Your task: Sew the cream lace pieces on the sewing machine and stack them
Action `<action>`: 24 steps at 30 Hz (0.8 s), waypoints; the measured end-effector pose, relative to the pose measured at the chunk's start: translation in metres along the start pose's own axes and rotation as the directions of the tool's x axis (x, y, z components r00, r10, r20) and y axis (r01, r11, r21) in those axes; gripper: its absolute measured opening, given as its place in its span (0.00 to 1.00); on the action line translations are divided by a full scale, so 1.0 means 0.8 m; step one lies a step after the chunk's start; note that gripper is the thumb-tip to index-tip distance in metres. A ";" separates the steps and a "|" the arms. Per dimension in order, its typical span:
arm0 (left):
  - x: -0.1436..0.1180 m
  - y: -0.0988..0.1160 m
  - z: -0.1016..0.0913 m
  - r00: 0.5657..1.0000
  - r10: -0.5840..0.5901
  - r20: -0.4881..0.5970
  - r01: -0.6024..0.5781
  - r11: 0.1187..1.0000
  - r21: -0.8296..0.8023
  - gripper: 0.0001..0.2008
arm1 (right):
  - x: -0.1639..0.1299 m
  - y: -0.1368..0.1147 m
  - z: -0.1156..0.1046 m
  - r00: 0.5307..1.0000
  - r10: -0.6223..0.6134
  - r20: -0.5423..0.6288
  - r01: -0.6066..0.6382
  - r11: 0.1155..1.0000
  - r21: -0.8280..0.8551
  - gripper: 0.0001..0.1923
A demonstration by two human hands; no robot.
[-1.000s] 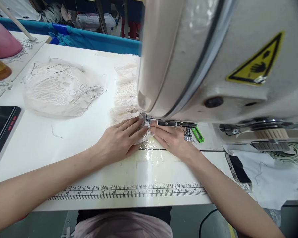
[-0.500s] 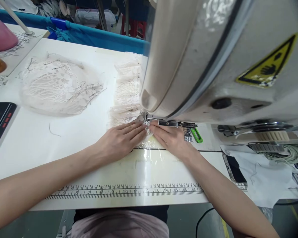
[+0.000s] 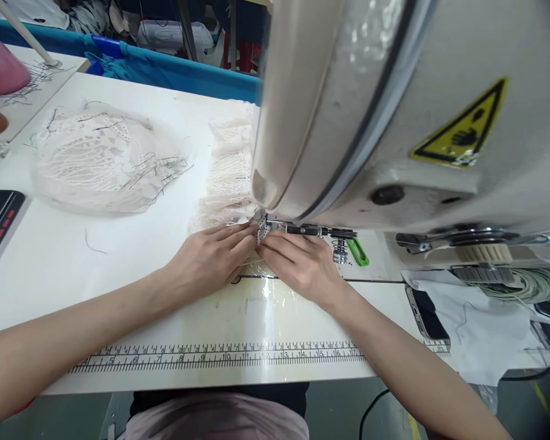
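Off-white lace fabric (image 3: 229,174) runs in a gathered strip from the back of the table to the needle area of the sewing machine (image 3: 302,110). My left hand (image 3: 211,253) is on the near end of the lace, fingers together and curled at the tips, just left of the presser foot. Close against it, my right hand (image 3: 300,263) pinches the lace edge in front of the foot, its fingers bent. A small dotted patch of lace shows between the fingertips. Both thumbs are mostly hidden.
A heap of sheer lace (image 3: 105,159) with dark loose threads lies on the left. A green thread snipper (image 3: 358,252) rests by the machine bed. Further right are a phone (image 3: 427,313), white cloth (image 3: 486,330) and coiled cord (image 3: 527,286). A printed ruler (image 3: 238,354) follows the front edge.
My right hand has shifted left and closer to my left hand, with its fingers more bent. More dotted lace shows at the foot. The whole view has shifted slightly.
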State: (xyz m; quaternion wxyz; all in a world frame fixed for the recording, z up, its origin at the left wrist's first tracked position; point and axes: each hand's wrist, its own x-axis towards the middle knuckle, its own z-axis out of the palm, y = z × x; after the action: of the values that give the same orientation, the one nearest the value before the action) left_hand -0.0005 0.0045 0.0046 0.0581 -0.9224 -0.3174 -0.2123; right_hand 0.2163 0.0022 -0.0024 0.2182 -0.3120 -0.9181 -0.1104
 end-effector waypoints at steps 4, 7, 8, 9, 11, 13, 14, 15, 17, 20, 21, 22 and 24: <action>-0.001 0.000 0.001 1.000 -0.019 0.018 0.020 1.000 -0.004 0.14 | -0.003 0.000 0.001 1.000 0.012 0.009 -0.012 1.000 0.015 0.12; -0.002 0.000 0.001 0.999 -0.023 0.026 0.024 1.000 -0.012 0.14 | -0.005 0.000 0.003 1.000 0.024 0.005 -0.024 1.000 0.020 0.12; -0.002 0.000 0.001 0.999 -0.022 0.026 0.022 1.000 -0.008 0.14 | -0.005 0.000 0.004 1.000 0.029 0.002 -0.029 0.999 0.019 0.12; -0.002 0.000 0.001 1.000 -0.019 0.025 0.019 1.000 0.003 0.15 | -0.005 0.001 0.004 0.999 0.034 0.000 -0.034 0.999 0.015 0.12; -0.002 0.000 0.002 1.000 -0.009 0.023 0.008 0.999 0.036 0.16 | -0.005 0.001 0.004 0.999 0.044 0.003 -0.044 0.999 0.003 0.11; -0.002 0.000 0.002 1.000 0.004 0.018 -0.005 0.998 0.065 0.16 | -0.005 0.001 0.003 0.999 0.049 0.005 -0.049 0.999 -0.011 0.10; -0.003 0.000 0.002 1.000 0.008 0.014 -0.009 0.997 0.072 0.17 | -0.005 0.002 0.003 0.999 0.048 0.002 -0.048 0.999 -0.018 0.09; -0.003 0.000 0.003 1.000 0.010 0.010 -0.011 0.997 0.072 0.17 | -0.005 0.002 0.002 0.999 0.045 -0.001 -0.045 0.999 -0.025 0.08; -0.004 0.000 0.003 1.000 0.007 0.013 -0.008 0.998 0.062 0.18 | -0.005 0.002 0.001 0.999 0.041 -0.006 -0.041 0.998 -0.043 0.07; -0.005 -0.001 0.004 0.999 0.004 0.036 -0.006 0.998 0.057 0.18 | -0.003 0.003 -0.001 0.999 0.033 -0.020 -0.035 0.997 -0.065 0.06; -0.006 -0.002 0.005 0.999 0.007 0.040 -0.010 0.998 0.064 0.18 | -0.002 0.004 -0.002 0.999 0.028 -0.031 -0.031 0.997 -0.069 0.06; -0.006 -0.002 0.005 0.999 0.013 0.040 -0.016 0.997 0.075 0.18 | -0.002 0.005 -0.003 0.999 0.024 -0.044 -0.027 0.997 -0.070 0.06; -0.005 -0.002 0.005 0.999 0.030 0.038 -0.033 0.994 0.100 0.18 | -0.002 0.006 -0.003 0.998 0.014 -0.060 -0.018 0.998 -0.066 0.06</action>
State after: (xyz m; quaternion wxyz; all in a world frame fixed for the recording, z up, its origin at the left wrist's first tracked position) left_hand -0.0031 0.0046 -0.0008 0.1022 -0.9269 -0.3142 -0.1780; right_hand 0.2215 0.0042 -0.0008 0.2361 -0.3231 -0.9043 -0.1483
